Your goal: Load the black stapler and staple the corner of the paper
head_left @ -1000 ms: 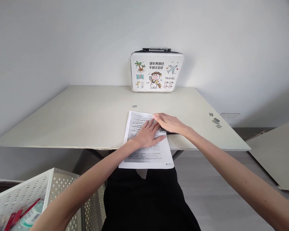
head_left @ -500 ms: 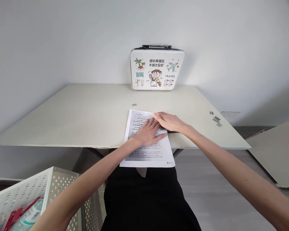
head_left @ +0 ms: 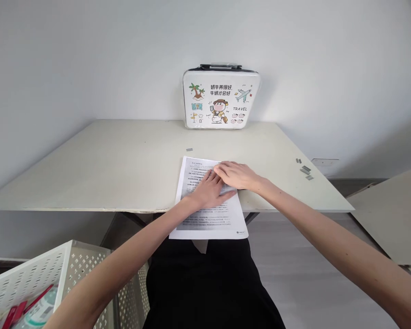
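A printed sheet of paper [head_left: 205, 219] lies at the table's front edge, its lower part jutting over my lap. My left hand [head_left: 210, 189] rests flat on the print, fingers extended. At the sheet's right edge, my right hand [head_left: 236, 174] is curled over a dark object that looks like a stapler; almost all of it is hidden beneath the palm. The fingers of my right hand touch or nearly touch those of my left.
A white cartoon-printed case [head_left: 221, 100] stands against the wall at the back of the table [head_left: 123, 160]. Small grey strips like staples [head_left: 305, 170] lie at the right, with another strip [head_left: 189, 149] beyond the paper. A white perforated basket [head_left: 66, 269] holds a bottle and red items.
My right hand has lowered and shifted slightly left over the dark stapler, covering more of it. My left hand stays flat on the paper. The whole view has shifted slightly.
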Available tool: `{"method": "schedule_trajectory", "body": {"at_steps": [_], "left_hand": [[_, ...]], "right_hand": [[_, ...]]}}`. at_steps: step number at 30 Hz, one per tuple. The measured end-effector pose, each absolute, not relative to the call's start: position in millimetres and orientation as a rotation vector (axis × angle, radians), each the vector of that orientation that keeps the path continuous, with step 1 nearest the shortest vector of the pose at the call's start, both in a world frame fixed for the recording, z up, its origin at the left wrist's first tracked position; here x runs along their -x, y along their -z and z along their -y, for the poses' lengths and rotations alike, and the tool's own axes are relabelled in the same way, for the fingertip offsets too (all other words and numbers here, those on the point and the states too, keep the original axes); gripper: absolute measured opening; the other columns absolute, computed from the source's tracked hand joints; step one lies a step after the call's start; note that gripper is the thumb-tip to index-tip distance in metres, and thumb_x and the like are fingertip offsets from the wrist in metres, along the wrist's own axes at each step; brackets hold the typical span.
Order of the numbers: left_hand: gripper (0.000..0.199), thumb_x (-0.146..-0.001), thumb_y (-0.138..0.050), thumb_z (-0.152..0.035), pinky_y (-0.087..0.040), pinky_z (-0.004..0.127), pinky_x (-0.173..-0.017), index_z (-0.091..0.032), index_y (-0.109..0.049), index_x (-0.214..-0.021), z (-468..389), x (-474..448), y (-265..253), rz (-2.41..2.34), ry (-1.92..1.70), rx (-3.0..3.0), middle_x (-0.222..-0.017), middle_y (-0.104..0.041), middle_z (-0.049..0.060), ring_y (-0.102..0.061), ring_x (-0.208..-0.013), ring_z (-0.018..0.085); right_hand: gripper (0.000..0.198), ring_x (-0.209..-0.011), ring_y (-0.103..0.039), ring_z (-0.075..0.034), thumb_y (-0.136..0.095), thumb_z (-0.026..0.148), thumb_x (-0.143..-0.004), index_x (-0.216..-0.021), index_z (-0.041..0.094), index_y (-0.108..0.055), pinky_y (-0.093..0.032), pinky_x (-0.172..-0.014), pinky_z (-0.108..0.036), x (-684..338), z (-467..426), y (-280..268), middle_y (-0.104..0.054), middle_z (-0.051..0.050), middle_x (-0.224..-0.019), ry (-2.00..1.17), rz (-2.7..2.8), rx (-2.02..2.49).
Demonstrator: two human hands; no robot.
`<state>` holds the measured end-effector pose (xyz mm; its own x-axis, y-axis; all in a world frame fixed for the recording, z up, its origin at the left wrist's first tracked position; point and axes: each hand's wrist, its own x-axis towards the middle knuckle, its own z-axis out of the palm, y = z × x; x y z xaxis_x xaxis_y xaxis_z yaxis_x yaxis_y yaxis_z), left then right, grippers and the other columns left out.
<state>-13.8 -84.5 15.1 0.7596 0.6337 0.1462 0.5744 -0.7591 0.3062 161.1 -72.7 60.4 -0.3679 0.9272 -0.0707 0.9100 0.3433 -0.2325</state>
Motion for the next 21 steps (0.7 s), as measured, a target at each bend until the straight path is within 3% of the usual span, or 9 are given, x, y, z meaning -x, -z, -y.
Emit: {"method": "schedule_trajectory", "body": {"at_steps": [6, 12, 17, 21], "left_hand": [[0.084, -0.104, -0.028, -0.072, -0.002, 0.054, -0.134, -0.022, -0.019, -0.17, 82.9, 15.3, -12.2, -0.945, -0.361, -2.717, -0.177, -0.02, 0.008, -0.003, -0.165, 0.028], [0.086, -0.104, -0.035, -0.07, -0.007, 0.053, -0.133, -0.019, -0.018, -0.171, 83.2, 18.1, -13.6, -0.933, -0.364, -2.704, -0.177, -0.017, 0.01, -0.003, -0.165, 0.031], [0.086, -0.104, -0.03, -0.072, -0.006, 0.052, -0.134, -0.016, -0.021, -0.169, 82.7, 18.8, -12.8, -0.957, -0.426, -2.688, -0.176, -0.021, 0.013, -0.007, -0.165, 0.03], [0.089, -0.104, -0.024, -0.075, -0.007, 0.053, -0.133, -0.016, -0.019, -0.169, 82.3, 25.6, -12.6, -0.992, -0.38, -2.644, -0.176, -0.019, 0.013, -0.009, -0.164, 0.03]], "right_hand": [[0.05, -0.134, -0.054, -0.033, -0.023, 0.041, -0.112, -0.145, 0.027, -0.058, -0.045, -0.106, -0.05, -150.4, 79.1, -53.7, -0.061, -0.015, -0.144, -0.026, 2.584, 1.748], [0.053, -0.136, -0.052, -0.034, -0.023, 0.043, -0.113, -0.151, 0.024, -0.054, -0.04, -0.11, -0.053, -135.1, 83.3, -52.2, -0.058, -0.018, -0.147, 0.046, 2.511, 1.815], [0.053, -0.134, -0.058, -0.028, -0.019, 0.045, -0.113, -0.146, 0.027, -0.057, -0.045, -0.109, -0.047, -144.5, 80.5, -57.2, -0.064, -0.011, -0.143, -0.064, 2.436, 1.767], [0.053, -0.145, -0.05, -0.025, -0.016, 0.044, -0.113, -0.142, 0.025, -0.057, -0.039, -0.119, -0.045, -171.4, 94.8, -56.3, -0.064, -0.008, -0.147, -0.182, 2.278, 1.528]]}}
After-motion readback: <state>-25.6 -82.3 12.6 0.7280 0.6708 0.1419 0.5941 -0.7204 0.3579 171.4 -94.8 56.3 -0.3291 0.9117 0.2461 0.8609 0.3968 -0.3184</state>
